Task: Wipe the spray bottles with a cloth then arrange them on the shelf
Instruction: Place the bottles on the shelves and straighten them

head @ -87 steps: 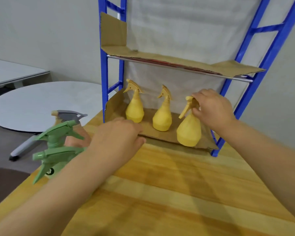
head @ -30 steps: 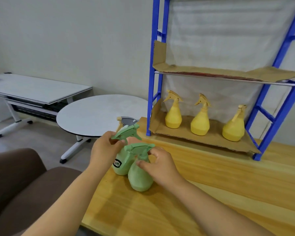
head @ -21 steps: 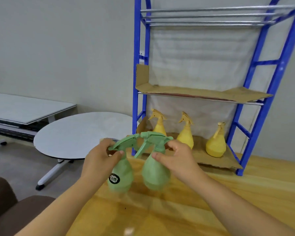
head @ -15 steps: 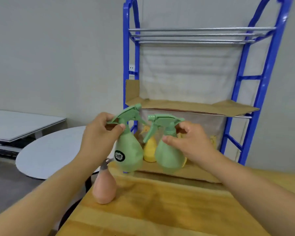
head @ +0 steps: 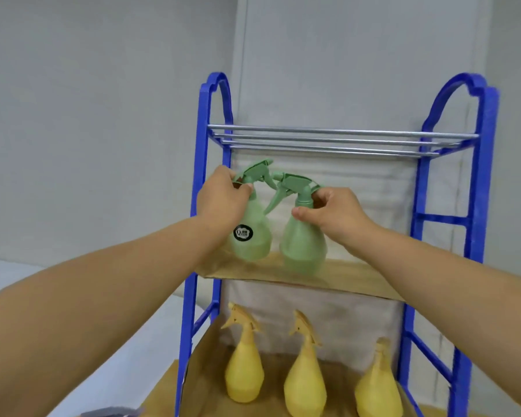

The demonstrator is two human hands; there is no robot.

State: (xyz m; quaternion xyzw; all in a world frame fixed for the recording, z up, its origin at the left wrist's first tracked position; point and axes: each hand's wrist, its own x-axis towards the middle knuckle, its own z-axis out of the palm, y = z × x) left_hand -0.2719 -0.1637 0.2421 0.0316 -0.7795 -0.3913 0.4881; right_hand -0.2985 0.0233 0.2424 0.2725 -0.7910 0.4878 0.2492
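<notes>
Your left hand (head: pixel 223 200) is gripping the labelled bottle (head: pixel 250 236); your right hand (head: pixel 334 212) is pinching the plain bottle (head: pixel 303 245). Both are standing at the middle shelf (head: pixel 358 275).

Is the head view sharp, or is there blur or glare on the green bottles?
Head view: soft motion blur on the left green bottle, right green bottle, left hand and right hand; even light, no glare; wide-angle lens skews the blue rack.

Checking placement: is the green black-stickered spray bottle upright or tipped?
Upright: the green black-stickered spray bottle, gripped by the left hand, has base down, trigger up.
</notes>
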